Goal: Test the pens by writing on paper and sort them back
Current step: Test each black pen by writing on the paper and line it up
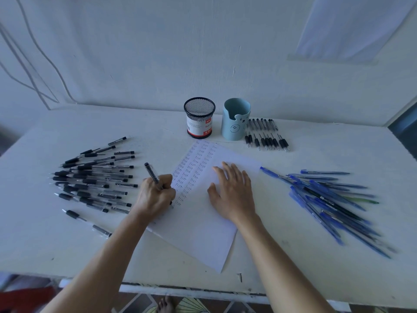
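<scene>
Left hand curls its fingers round a black pen, tip on the paper. It looks light, stiff, probably slick: best pinched low. At its three o'clock, the right hand lies flat, pinning the flimsy sheet.

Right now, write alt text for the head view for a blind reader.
A person's left hand writes with a black pen on a sheet of paper lined with handwritten words, the right hand flat on it. Black pens lie spread at left, blue pens at right; a mesh cup and a blue cup stand behind.
</scene>
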The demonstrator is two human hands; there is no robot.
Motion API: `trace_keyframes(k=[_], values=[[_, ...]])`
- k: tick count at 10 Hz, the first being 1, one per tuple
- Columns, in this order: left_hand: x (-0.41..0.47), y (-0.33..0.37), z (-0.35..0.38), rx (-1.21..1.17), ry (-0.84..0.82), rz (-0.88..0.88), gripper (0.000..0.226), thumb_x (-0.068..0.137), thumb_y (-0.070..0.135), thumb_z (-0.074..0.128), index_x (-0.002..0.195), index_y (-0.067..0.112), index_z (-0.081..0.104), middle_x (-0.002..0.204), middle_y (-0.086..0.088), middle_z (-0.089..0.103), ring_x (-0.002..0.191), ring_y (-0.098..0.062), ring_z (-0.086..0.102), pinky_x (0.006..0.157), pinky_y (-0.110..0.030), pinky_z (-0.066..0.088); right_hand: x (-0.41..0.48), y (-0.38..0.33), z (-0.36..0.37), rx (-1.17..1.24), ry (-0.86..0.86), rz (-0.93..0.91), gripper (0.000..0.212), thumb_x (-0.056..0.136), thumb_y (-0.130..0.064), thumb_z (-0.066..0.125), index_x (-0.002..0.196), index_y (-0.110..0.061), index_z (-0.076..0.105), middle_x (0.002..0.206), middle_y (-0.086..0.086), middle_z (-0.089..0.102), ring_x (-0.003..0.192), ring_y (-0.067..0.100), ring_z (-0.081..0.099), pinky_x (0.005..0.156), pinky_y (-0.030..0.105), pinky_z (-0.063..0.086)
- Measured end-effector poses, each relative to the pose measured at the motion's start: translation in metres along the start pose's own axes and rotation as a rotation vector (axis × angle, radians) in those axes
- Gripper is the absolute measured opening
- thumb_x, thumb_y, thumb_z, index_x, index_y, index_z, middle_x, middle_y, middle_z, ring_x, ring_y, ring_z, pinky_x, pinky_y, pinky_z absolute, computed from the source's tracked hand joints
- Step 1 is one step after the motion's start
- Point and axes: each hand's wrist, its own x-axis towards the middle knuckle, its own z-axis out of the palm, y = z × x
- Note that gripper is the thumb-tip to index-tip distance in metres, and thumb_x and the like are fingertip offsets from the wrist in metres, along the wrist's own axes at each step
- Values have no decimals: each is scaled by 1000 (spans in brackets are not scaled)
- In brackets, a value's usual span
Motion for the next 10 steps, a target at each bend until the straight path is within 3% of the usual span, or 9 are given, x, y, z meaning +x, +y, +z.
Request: trace_keyframes(k=[5, 7, 9, 10], values=[[-1, -4, 5, 6, 7, 23, 24, 54, 10, 47, 56, 17, 25, 52, 8, 21, 51, -9, 21, 45, -21, 14, -1, 0, 0, -2, 3, 1, 81, 78, -50, 8, 148, -24, 38, 162, 4, 26, 151, 24, 16, 121, 45, 5], [-2, -4, 5, -17, 6, 24, 26, 55, 9, 48, 56, 19, 24, 51, 10, 22, 51, -8, 21, 46, -23, 15, 0, 0, -1, -5, -20, 11, 66, 87, -43, 25, 149, -24, 36, 163, 3, 24, 152, 23, 14, 121, 44, 4], [-1, -5, 6, 30, -8, 5, 22, 55, 12, 47, 58, 13, 25, 53, 4, 25, 53, -10, 22, 49, -28, 17, 0, -1, -1, -2, -27, 15, 66, 87, -43, 25, 149, -24, 35, 163, 2, 23, 152, 22, 13, 121, 44, 3], [-2, -4, 6, 17, -10, 32, 23, 55, 11, 48, 56, 18, 26, 52, 7, 24, 52, -9, 22, 47, -26, 16, 0, 0, -2, -1, -28, 15, 66, 87, -43, 25, 150, -25, 35, 164, 2, 22, 152, 22, 12, 121, 44, 2]])
